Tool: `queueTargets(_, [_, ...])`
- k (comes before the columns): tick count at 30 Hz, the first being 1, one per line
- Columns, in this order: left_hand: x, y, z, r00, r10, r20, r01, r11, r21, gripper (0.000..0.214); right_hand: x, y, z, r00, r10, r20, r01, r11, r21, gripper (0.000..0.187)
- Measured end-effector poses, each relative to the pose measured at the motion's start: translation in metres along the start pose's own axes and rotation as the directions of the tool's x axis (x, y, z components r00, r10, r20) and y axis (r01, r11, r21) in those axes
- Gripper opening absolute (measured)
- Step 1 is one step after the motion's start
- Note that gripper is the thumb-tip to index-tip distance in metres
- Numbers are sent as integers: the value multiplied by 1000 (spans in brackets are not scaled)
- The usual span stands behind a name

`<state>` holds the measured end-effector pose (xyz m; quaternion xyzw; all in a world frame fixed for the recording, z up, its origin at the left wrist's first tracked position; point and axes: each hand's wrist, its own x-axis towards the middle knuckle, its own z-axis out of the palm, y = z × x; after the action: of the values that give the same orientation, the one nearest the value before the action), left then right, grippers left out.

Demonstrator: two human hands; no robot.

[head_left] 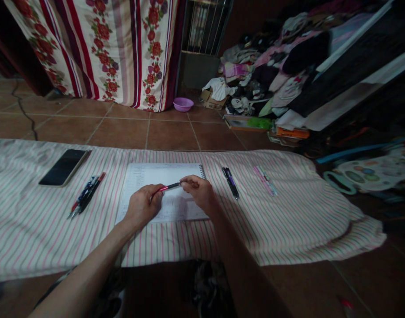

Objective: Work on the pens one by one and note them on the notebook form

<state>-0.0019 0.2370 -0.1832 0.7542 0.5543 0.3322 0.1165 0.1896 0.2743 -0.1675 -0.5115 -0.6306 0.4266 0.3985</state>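
Observation:
A slim red and black pen [171, 186] is held level between my two hands, above an open spiral notebook [169, 172]. The fingers of my left hand [145, 201] are closed round its red end. At the dark end, my right hand [199, 191] pinches it between thumb and fingertips. Writing or printed lines show on the notebook's page, too faint to read. Right of the notebook lie dark pens [230, 183], side by side. Farther right are pastel pink and green pens [266, 180]. Several more pens [86, 195] lie bunched to the left.
A phone [63, 168] with a dark screen lies at the far left of the striped cloth [288, 221]. Beyond it are a tiled floor, a floral curtain [103, 48] and a purple basin [183, 104]. Heaped clothes [255, 70] fill the back right.

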Motion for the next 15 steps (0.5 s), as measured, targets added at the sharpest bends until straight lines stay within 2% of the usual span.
queueTargets(15, [-2,-3,0,996,93,-6,-93,995,33,27,-2,-2,1,997,-77,26,81,967,-240,24])
